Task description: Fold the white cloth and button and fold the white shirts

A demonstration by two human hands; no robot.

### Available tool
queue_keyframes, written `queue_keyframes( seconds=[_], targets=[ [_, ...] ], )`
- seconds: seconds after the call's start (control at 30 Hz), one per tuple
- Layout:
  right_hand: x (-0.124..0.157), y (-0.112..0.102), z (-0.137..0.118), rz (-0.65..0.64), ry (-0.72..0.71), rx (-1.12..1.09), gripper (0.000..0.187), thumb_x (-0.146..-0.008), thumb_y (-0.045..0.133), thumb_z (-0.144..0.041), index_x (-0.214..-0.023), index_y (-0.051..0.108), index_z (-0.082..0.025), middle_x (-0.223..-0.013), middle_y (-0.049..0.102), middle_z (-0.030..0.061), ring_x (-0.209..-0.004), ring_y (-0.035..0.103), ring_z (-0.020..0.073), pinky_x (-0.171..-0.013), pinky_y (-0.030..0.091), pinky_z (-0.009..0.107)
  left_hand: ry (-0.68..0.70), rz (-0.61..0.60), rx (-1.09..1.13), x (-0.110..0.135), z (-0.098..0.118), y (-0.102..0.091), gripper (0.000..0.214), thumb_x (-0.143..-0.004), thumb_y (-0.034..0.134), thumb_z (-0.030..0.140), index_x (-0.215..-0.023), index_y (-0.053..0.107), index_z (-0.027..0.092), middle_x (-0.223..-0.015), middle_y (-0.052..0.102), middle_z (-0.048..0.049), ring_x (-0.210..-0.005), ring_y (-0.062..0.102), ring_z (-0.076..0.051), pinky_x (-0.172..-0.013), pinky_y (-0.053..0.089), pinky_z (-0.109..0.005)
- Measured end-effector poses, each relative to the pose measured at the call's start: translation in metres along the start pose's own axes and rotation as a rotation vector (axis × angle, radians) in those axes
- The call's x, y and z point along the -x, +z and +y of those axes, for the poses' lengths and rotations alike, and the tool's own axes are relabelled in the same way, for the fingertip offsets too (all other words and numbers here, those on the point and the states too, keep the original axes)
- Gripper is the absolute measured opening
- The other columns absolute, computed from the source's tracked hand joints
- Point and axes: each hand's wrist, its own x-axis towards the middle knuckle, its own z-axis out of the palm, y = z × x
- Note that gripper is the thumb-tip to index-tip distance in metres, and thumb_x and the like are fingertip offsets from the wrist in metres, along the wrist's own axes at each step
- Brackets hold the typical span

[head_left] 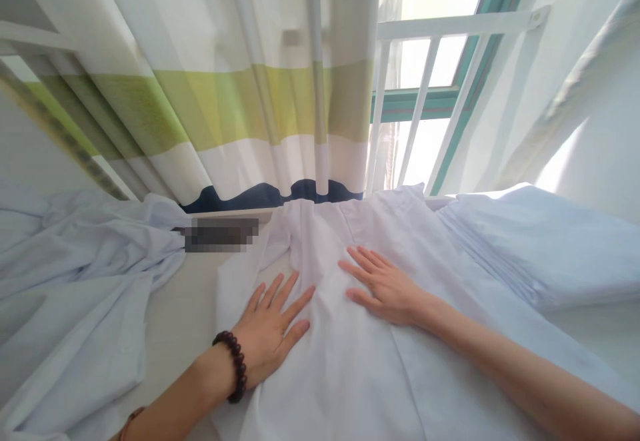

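A white garment (350, 374) lies spread on a pale surface (175, 321) in front of me. My left hand (273, 328) rests flat on its left part, fingers stretched out and apart, a dark bead bracelet on the wrist. My right hand (385, 284) lies flat on the cloth a little farther in, fingers together and pointing left. Neither hand holds anything.
A crumpled heap of white cloth (75, 294) lies at the left. Another folded white piece (540, 248) sits at the right. A striped curtain (240, 94) hangs behind the surface, beside a white window railing (425, 94).
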Motion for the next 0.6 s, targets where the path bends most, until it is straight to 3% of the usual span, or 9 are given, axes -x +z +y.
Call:
queue_keyframes(
  seconds=[0.13,0.23,0.33,0.43,0.5,0.53,0.6],
  targets=[
    [0.023,0.009,0.002,-0.076,0.019,0.011,0.065,-0.093,0.030,-0.060,-0.150,0.023,-0.029,-0.158,0.010,0.0049,-0.144,0.006,0.0269,-0.117,0.015,0.048,-0.003,0.020,-0.005,0.005,-0.017,-0.026,0.052,-0.095,0.028,0.056,-0.145,0.030,0.040,-0.155,0.028,0.0014,-0.140,0.028,-0.029,-0.111,0.024,-0.051],
    [0.047,0.007,-0.005,-0.121,0.031,0.000,0.065,-0.094,0.029,-0.060,-0.150,0.020,-0.028,-0.158,0.007,0.0039,-0.144,0.005,0.0276,-0.116,0.015,0.049,-0.229,0.134,-0.117,0.004,-0.039,-0.052,0.055,-0.093,0.032,0.051,-0.140,0.043,0.023,-0.150,0.035,-0.0091,-0.134,0.036,-0.031,-0.107,0.032,-0.049],
    [0.061,0.000,-0.015,-0.159,0.051,-0.021,0.066,-0.093,0.030,-0.059,-0.150,0.022,-0.027,-0.158,0.010,0.0051,-0.144,0.008,0.0297,-0.115,0.017,0.052,-0.458,0.033,-0.116,0.001,-0.056,-0.069,0.064,-0.089,0.038,0.048,-0.142,0.035,0.012,-0.135,0.050,-0.0189,-0.119,0.051,-0.034,-0.096,0.043,-0.047],
    [0.057,-0.013,-0.024,-0.191,0.093,-0.026,0.069,-0.090,0.033,-0.063,-0.146,0.035,-0.023,-0.154,0.027,0.0106,-0.142,0.021,0.0325,-0.113,0.024,0.053,-0.523,-0.150,-0.023,0.000,-0.065,-0.072,0.068,-0.086,0.045,0.037,-0.145,0.026,0.008,-0.122,0.060,-0.0193,-0.107,0.061,-0.031,-0.088,0.048,-0.041],
    [0.045,-0.020,-0.028,-0.157,0.128,-0.018,0.067,-0.090,0.031,-0.064,-0.140,0.045,-0.021,-0.148,0.039,0.0136,-0.137,0.033,0.0316,-0.110,0.031,0.052,-0.479,-0.232,-0.015,0.001,-0.070,-0.071,0.061,-0.084,0.046,0.022,-0.141,0.033,0.008,-0.117,0.064,-0.0181,-0.104,0.064,-0.028,-0.087,0.048,-0.037],
    [0.037,-0.021,-0.028,-0.116,0.136,-0.010,0.065,-0.091,0.030,-0.063,-0.139,0.046,-0.021,-0.147,0.041,0.0137,-0.135,0.036,0.0303,-0.109,0.032,0.051,-0.444,-0.249,-0.015,0.003,-0.074,-0.072,0.056,-0.081,0.045,0.015,-0.137,0.041,0.010,-0.115,0.066,-0.0155,-0.103,0.064,-0.026,-0.087,0.047,-0.035],
    [0.021,-0.017,-0.026,-0.032,0.125,0.005,0.065,-0.092,0.029,-0.061,-0.144,0.039,-0.023,-0.152,0.032,0.0115,-0.139,0.030,0.0279,-0.112,0.029,0.049,-0.448,-0.113,-0.031,0.010,-0.087,-0.078,0.044,-0.076,0.046,0.008,-0.116,0.061,0.018,-0.107,0.070,-0.0060,-0.096,0.066,-0.021,-0.087,0.047,-0.030]
  ],
)
